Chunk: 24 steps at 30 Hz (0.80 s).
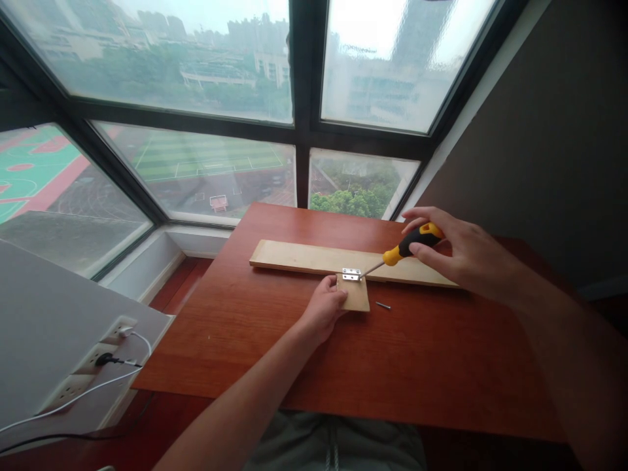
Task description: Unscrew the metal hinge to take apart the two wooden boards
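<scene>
My right hand (436, 245) grips a yellow and black screwdriver (411, 244) by its handle. The shaft slants down to the left, and its tip meets the right edge of a silver hinge (351, 274). One leaf of that hinge lies on a long pale wooden board (304, 256), the other on a small square wooden piece (356, 299). Fingers of my left hand (328, 305) pinch the small piece at its left side. To the right of it a loose screw (383, 305) rests on the table. Whether the tip sits in a screw head is too small to tell.
The reddish-brown wooden table (235, 340) stands against large windows (206, 157) with dark frames. Wall sockets (93, 360) with plugged-in white and black cables are at the lower left. A grey wall (540, 144) rises on the right.
</scene>
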Motion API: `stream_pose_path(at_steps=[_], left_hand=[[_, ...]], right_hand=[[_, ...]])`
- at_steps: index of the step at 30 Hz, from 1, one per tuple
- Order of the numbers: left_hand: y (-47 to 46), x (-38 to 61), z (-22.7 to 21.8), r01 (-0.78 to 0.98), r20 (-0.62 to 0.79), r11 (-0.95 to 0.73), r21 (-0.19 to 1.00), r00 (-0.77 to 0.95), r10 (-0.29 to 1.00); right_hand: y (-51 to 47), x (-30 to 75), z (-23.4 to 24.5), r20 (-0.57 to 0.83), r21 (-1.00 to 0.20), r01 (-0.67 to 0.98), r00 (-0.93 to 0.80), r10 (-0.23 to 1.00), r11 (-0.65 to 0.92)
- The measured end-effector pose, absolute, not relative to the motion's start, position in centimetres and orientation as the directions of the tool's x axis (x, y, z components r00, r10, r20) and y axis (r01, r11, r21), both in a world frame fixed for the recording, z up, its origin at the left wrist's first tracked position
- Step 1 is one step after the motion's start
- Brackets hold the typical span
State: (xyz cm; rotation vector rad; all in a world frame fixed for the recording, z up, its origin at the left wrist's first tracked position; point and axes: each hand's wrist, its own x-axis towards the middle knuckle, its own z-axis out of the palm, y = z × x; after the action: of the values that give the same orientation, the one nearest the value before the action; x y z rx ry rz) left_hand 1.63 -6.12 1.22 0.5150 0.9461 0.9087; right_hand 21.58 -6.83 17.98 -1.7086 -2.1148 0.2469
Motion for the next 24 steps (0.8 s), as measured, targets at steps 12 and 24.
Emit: stream_pose_path(at_steps=[12,24], left_hand=[[-6.1,1.7,1.2,-0.442,-0.469,0.539,0.717,0.266,0.842],[-6.2,1.6,0.8,-0.456,-0.451,0.53,0.715,0.279,0.848]], right_hand=[[-6.4,20.6,18.0,0.289,-0.337,0.901,-0.179,0.94,0.275],[-5.8,18.8,18.3,0.345,-0.22,0.932,-0.203,0.916,0.289]])
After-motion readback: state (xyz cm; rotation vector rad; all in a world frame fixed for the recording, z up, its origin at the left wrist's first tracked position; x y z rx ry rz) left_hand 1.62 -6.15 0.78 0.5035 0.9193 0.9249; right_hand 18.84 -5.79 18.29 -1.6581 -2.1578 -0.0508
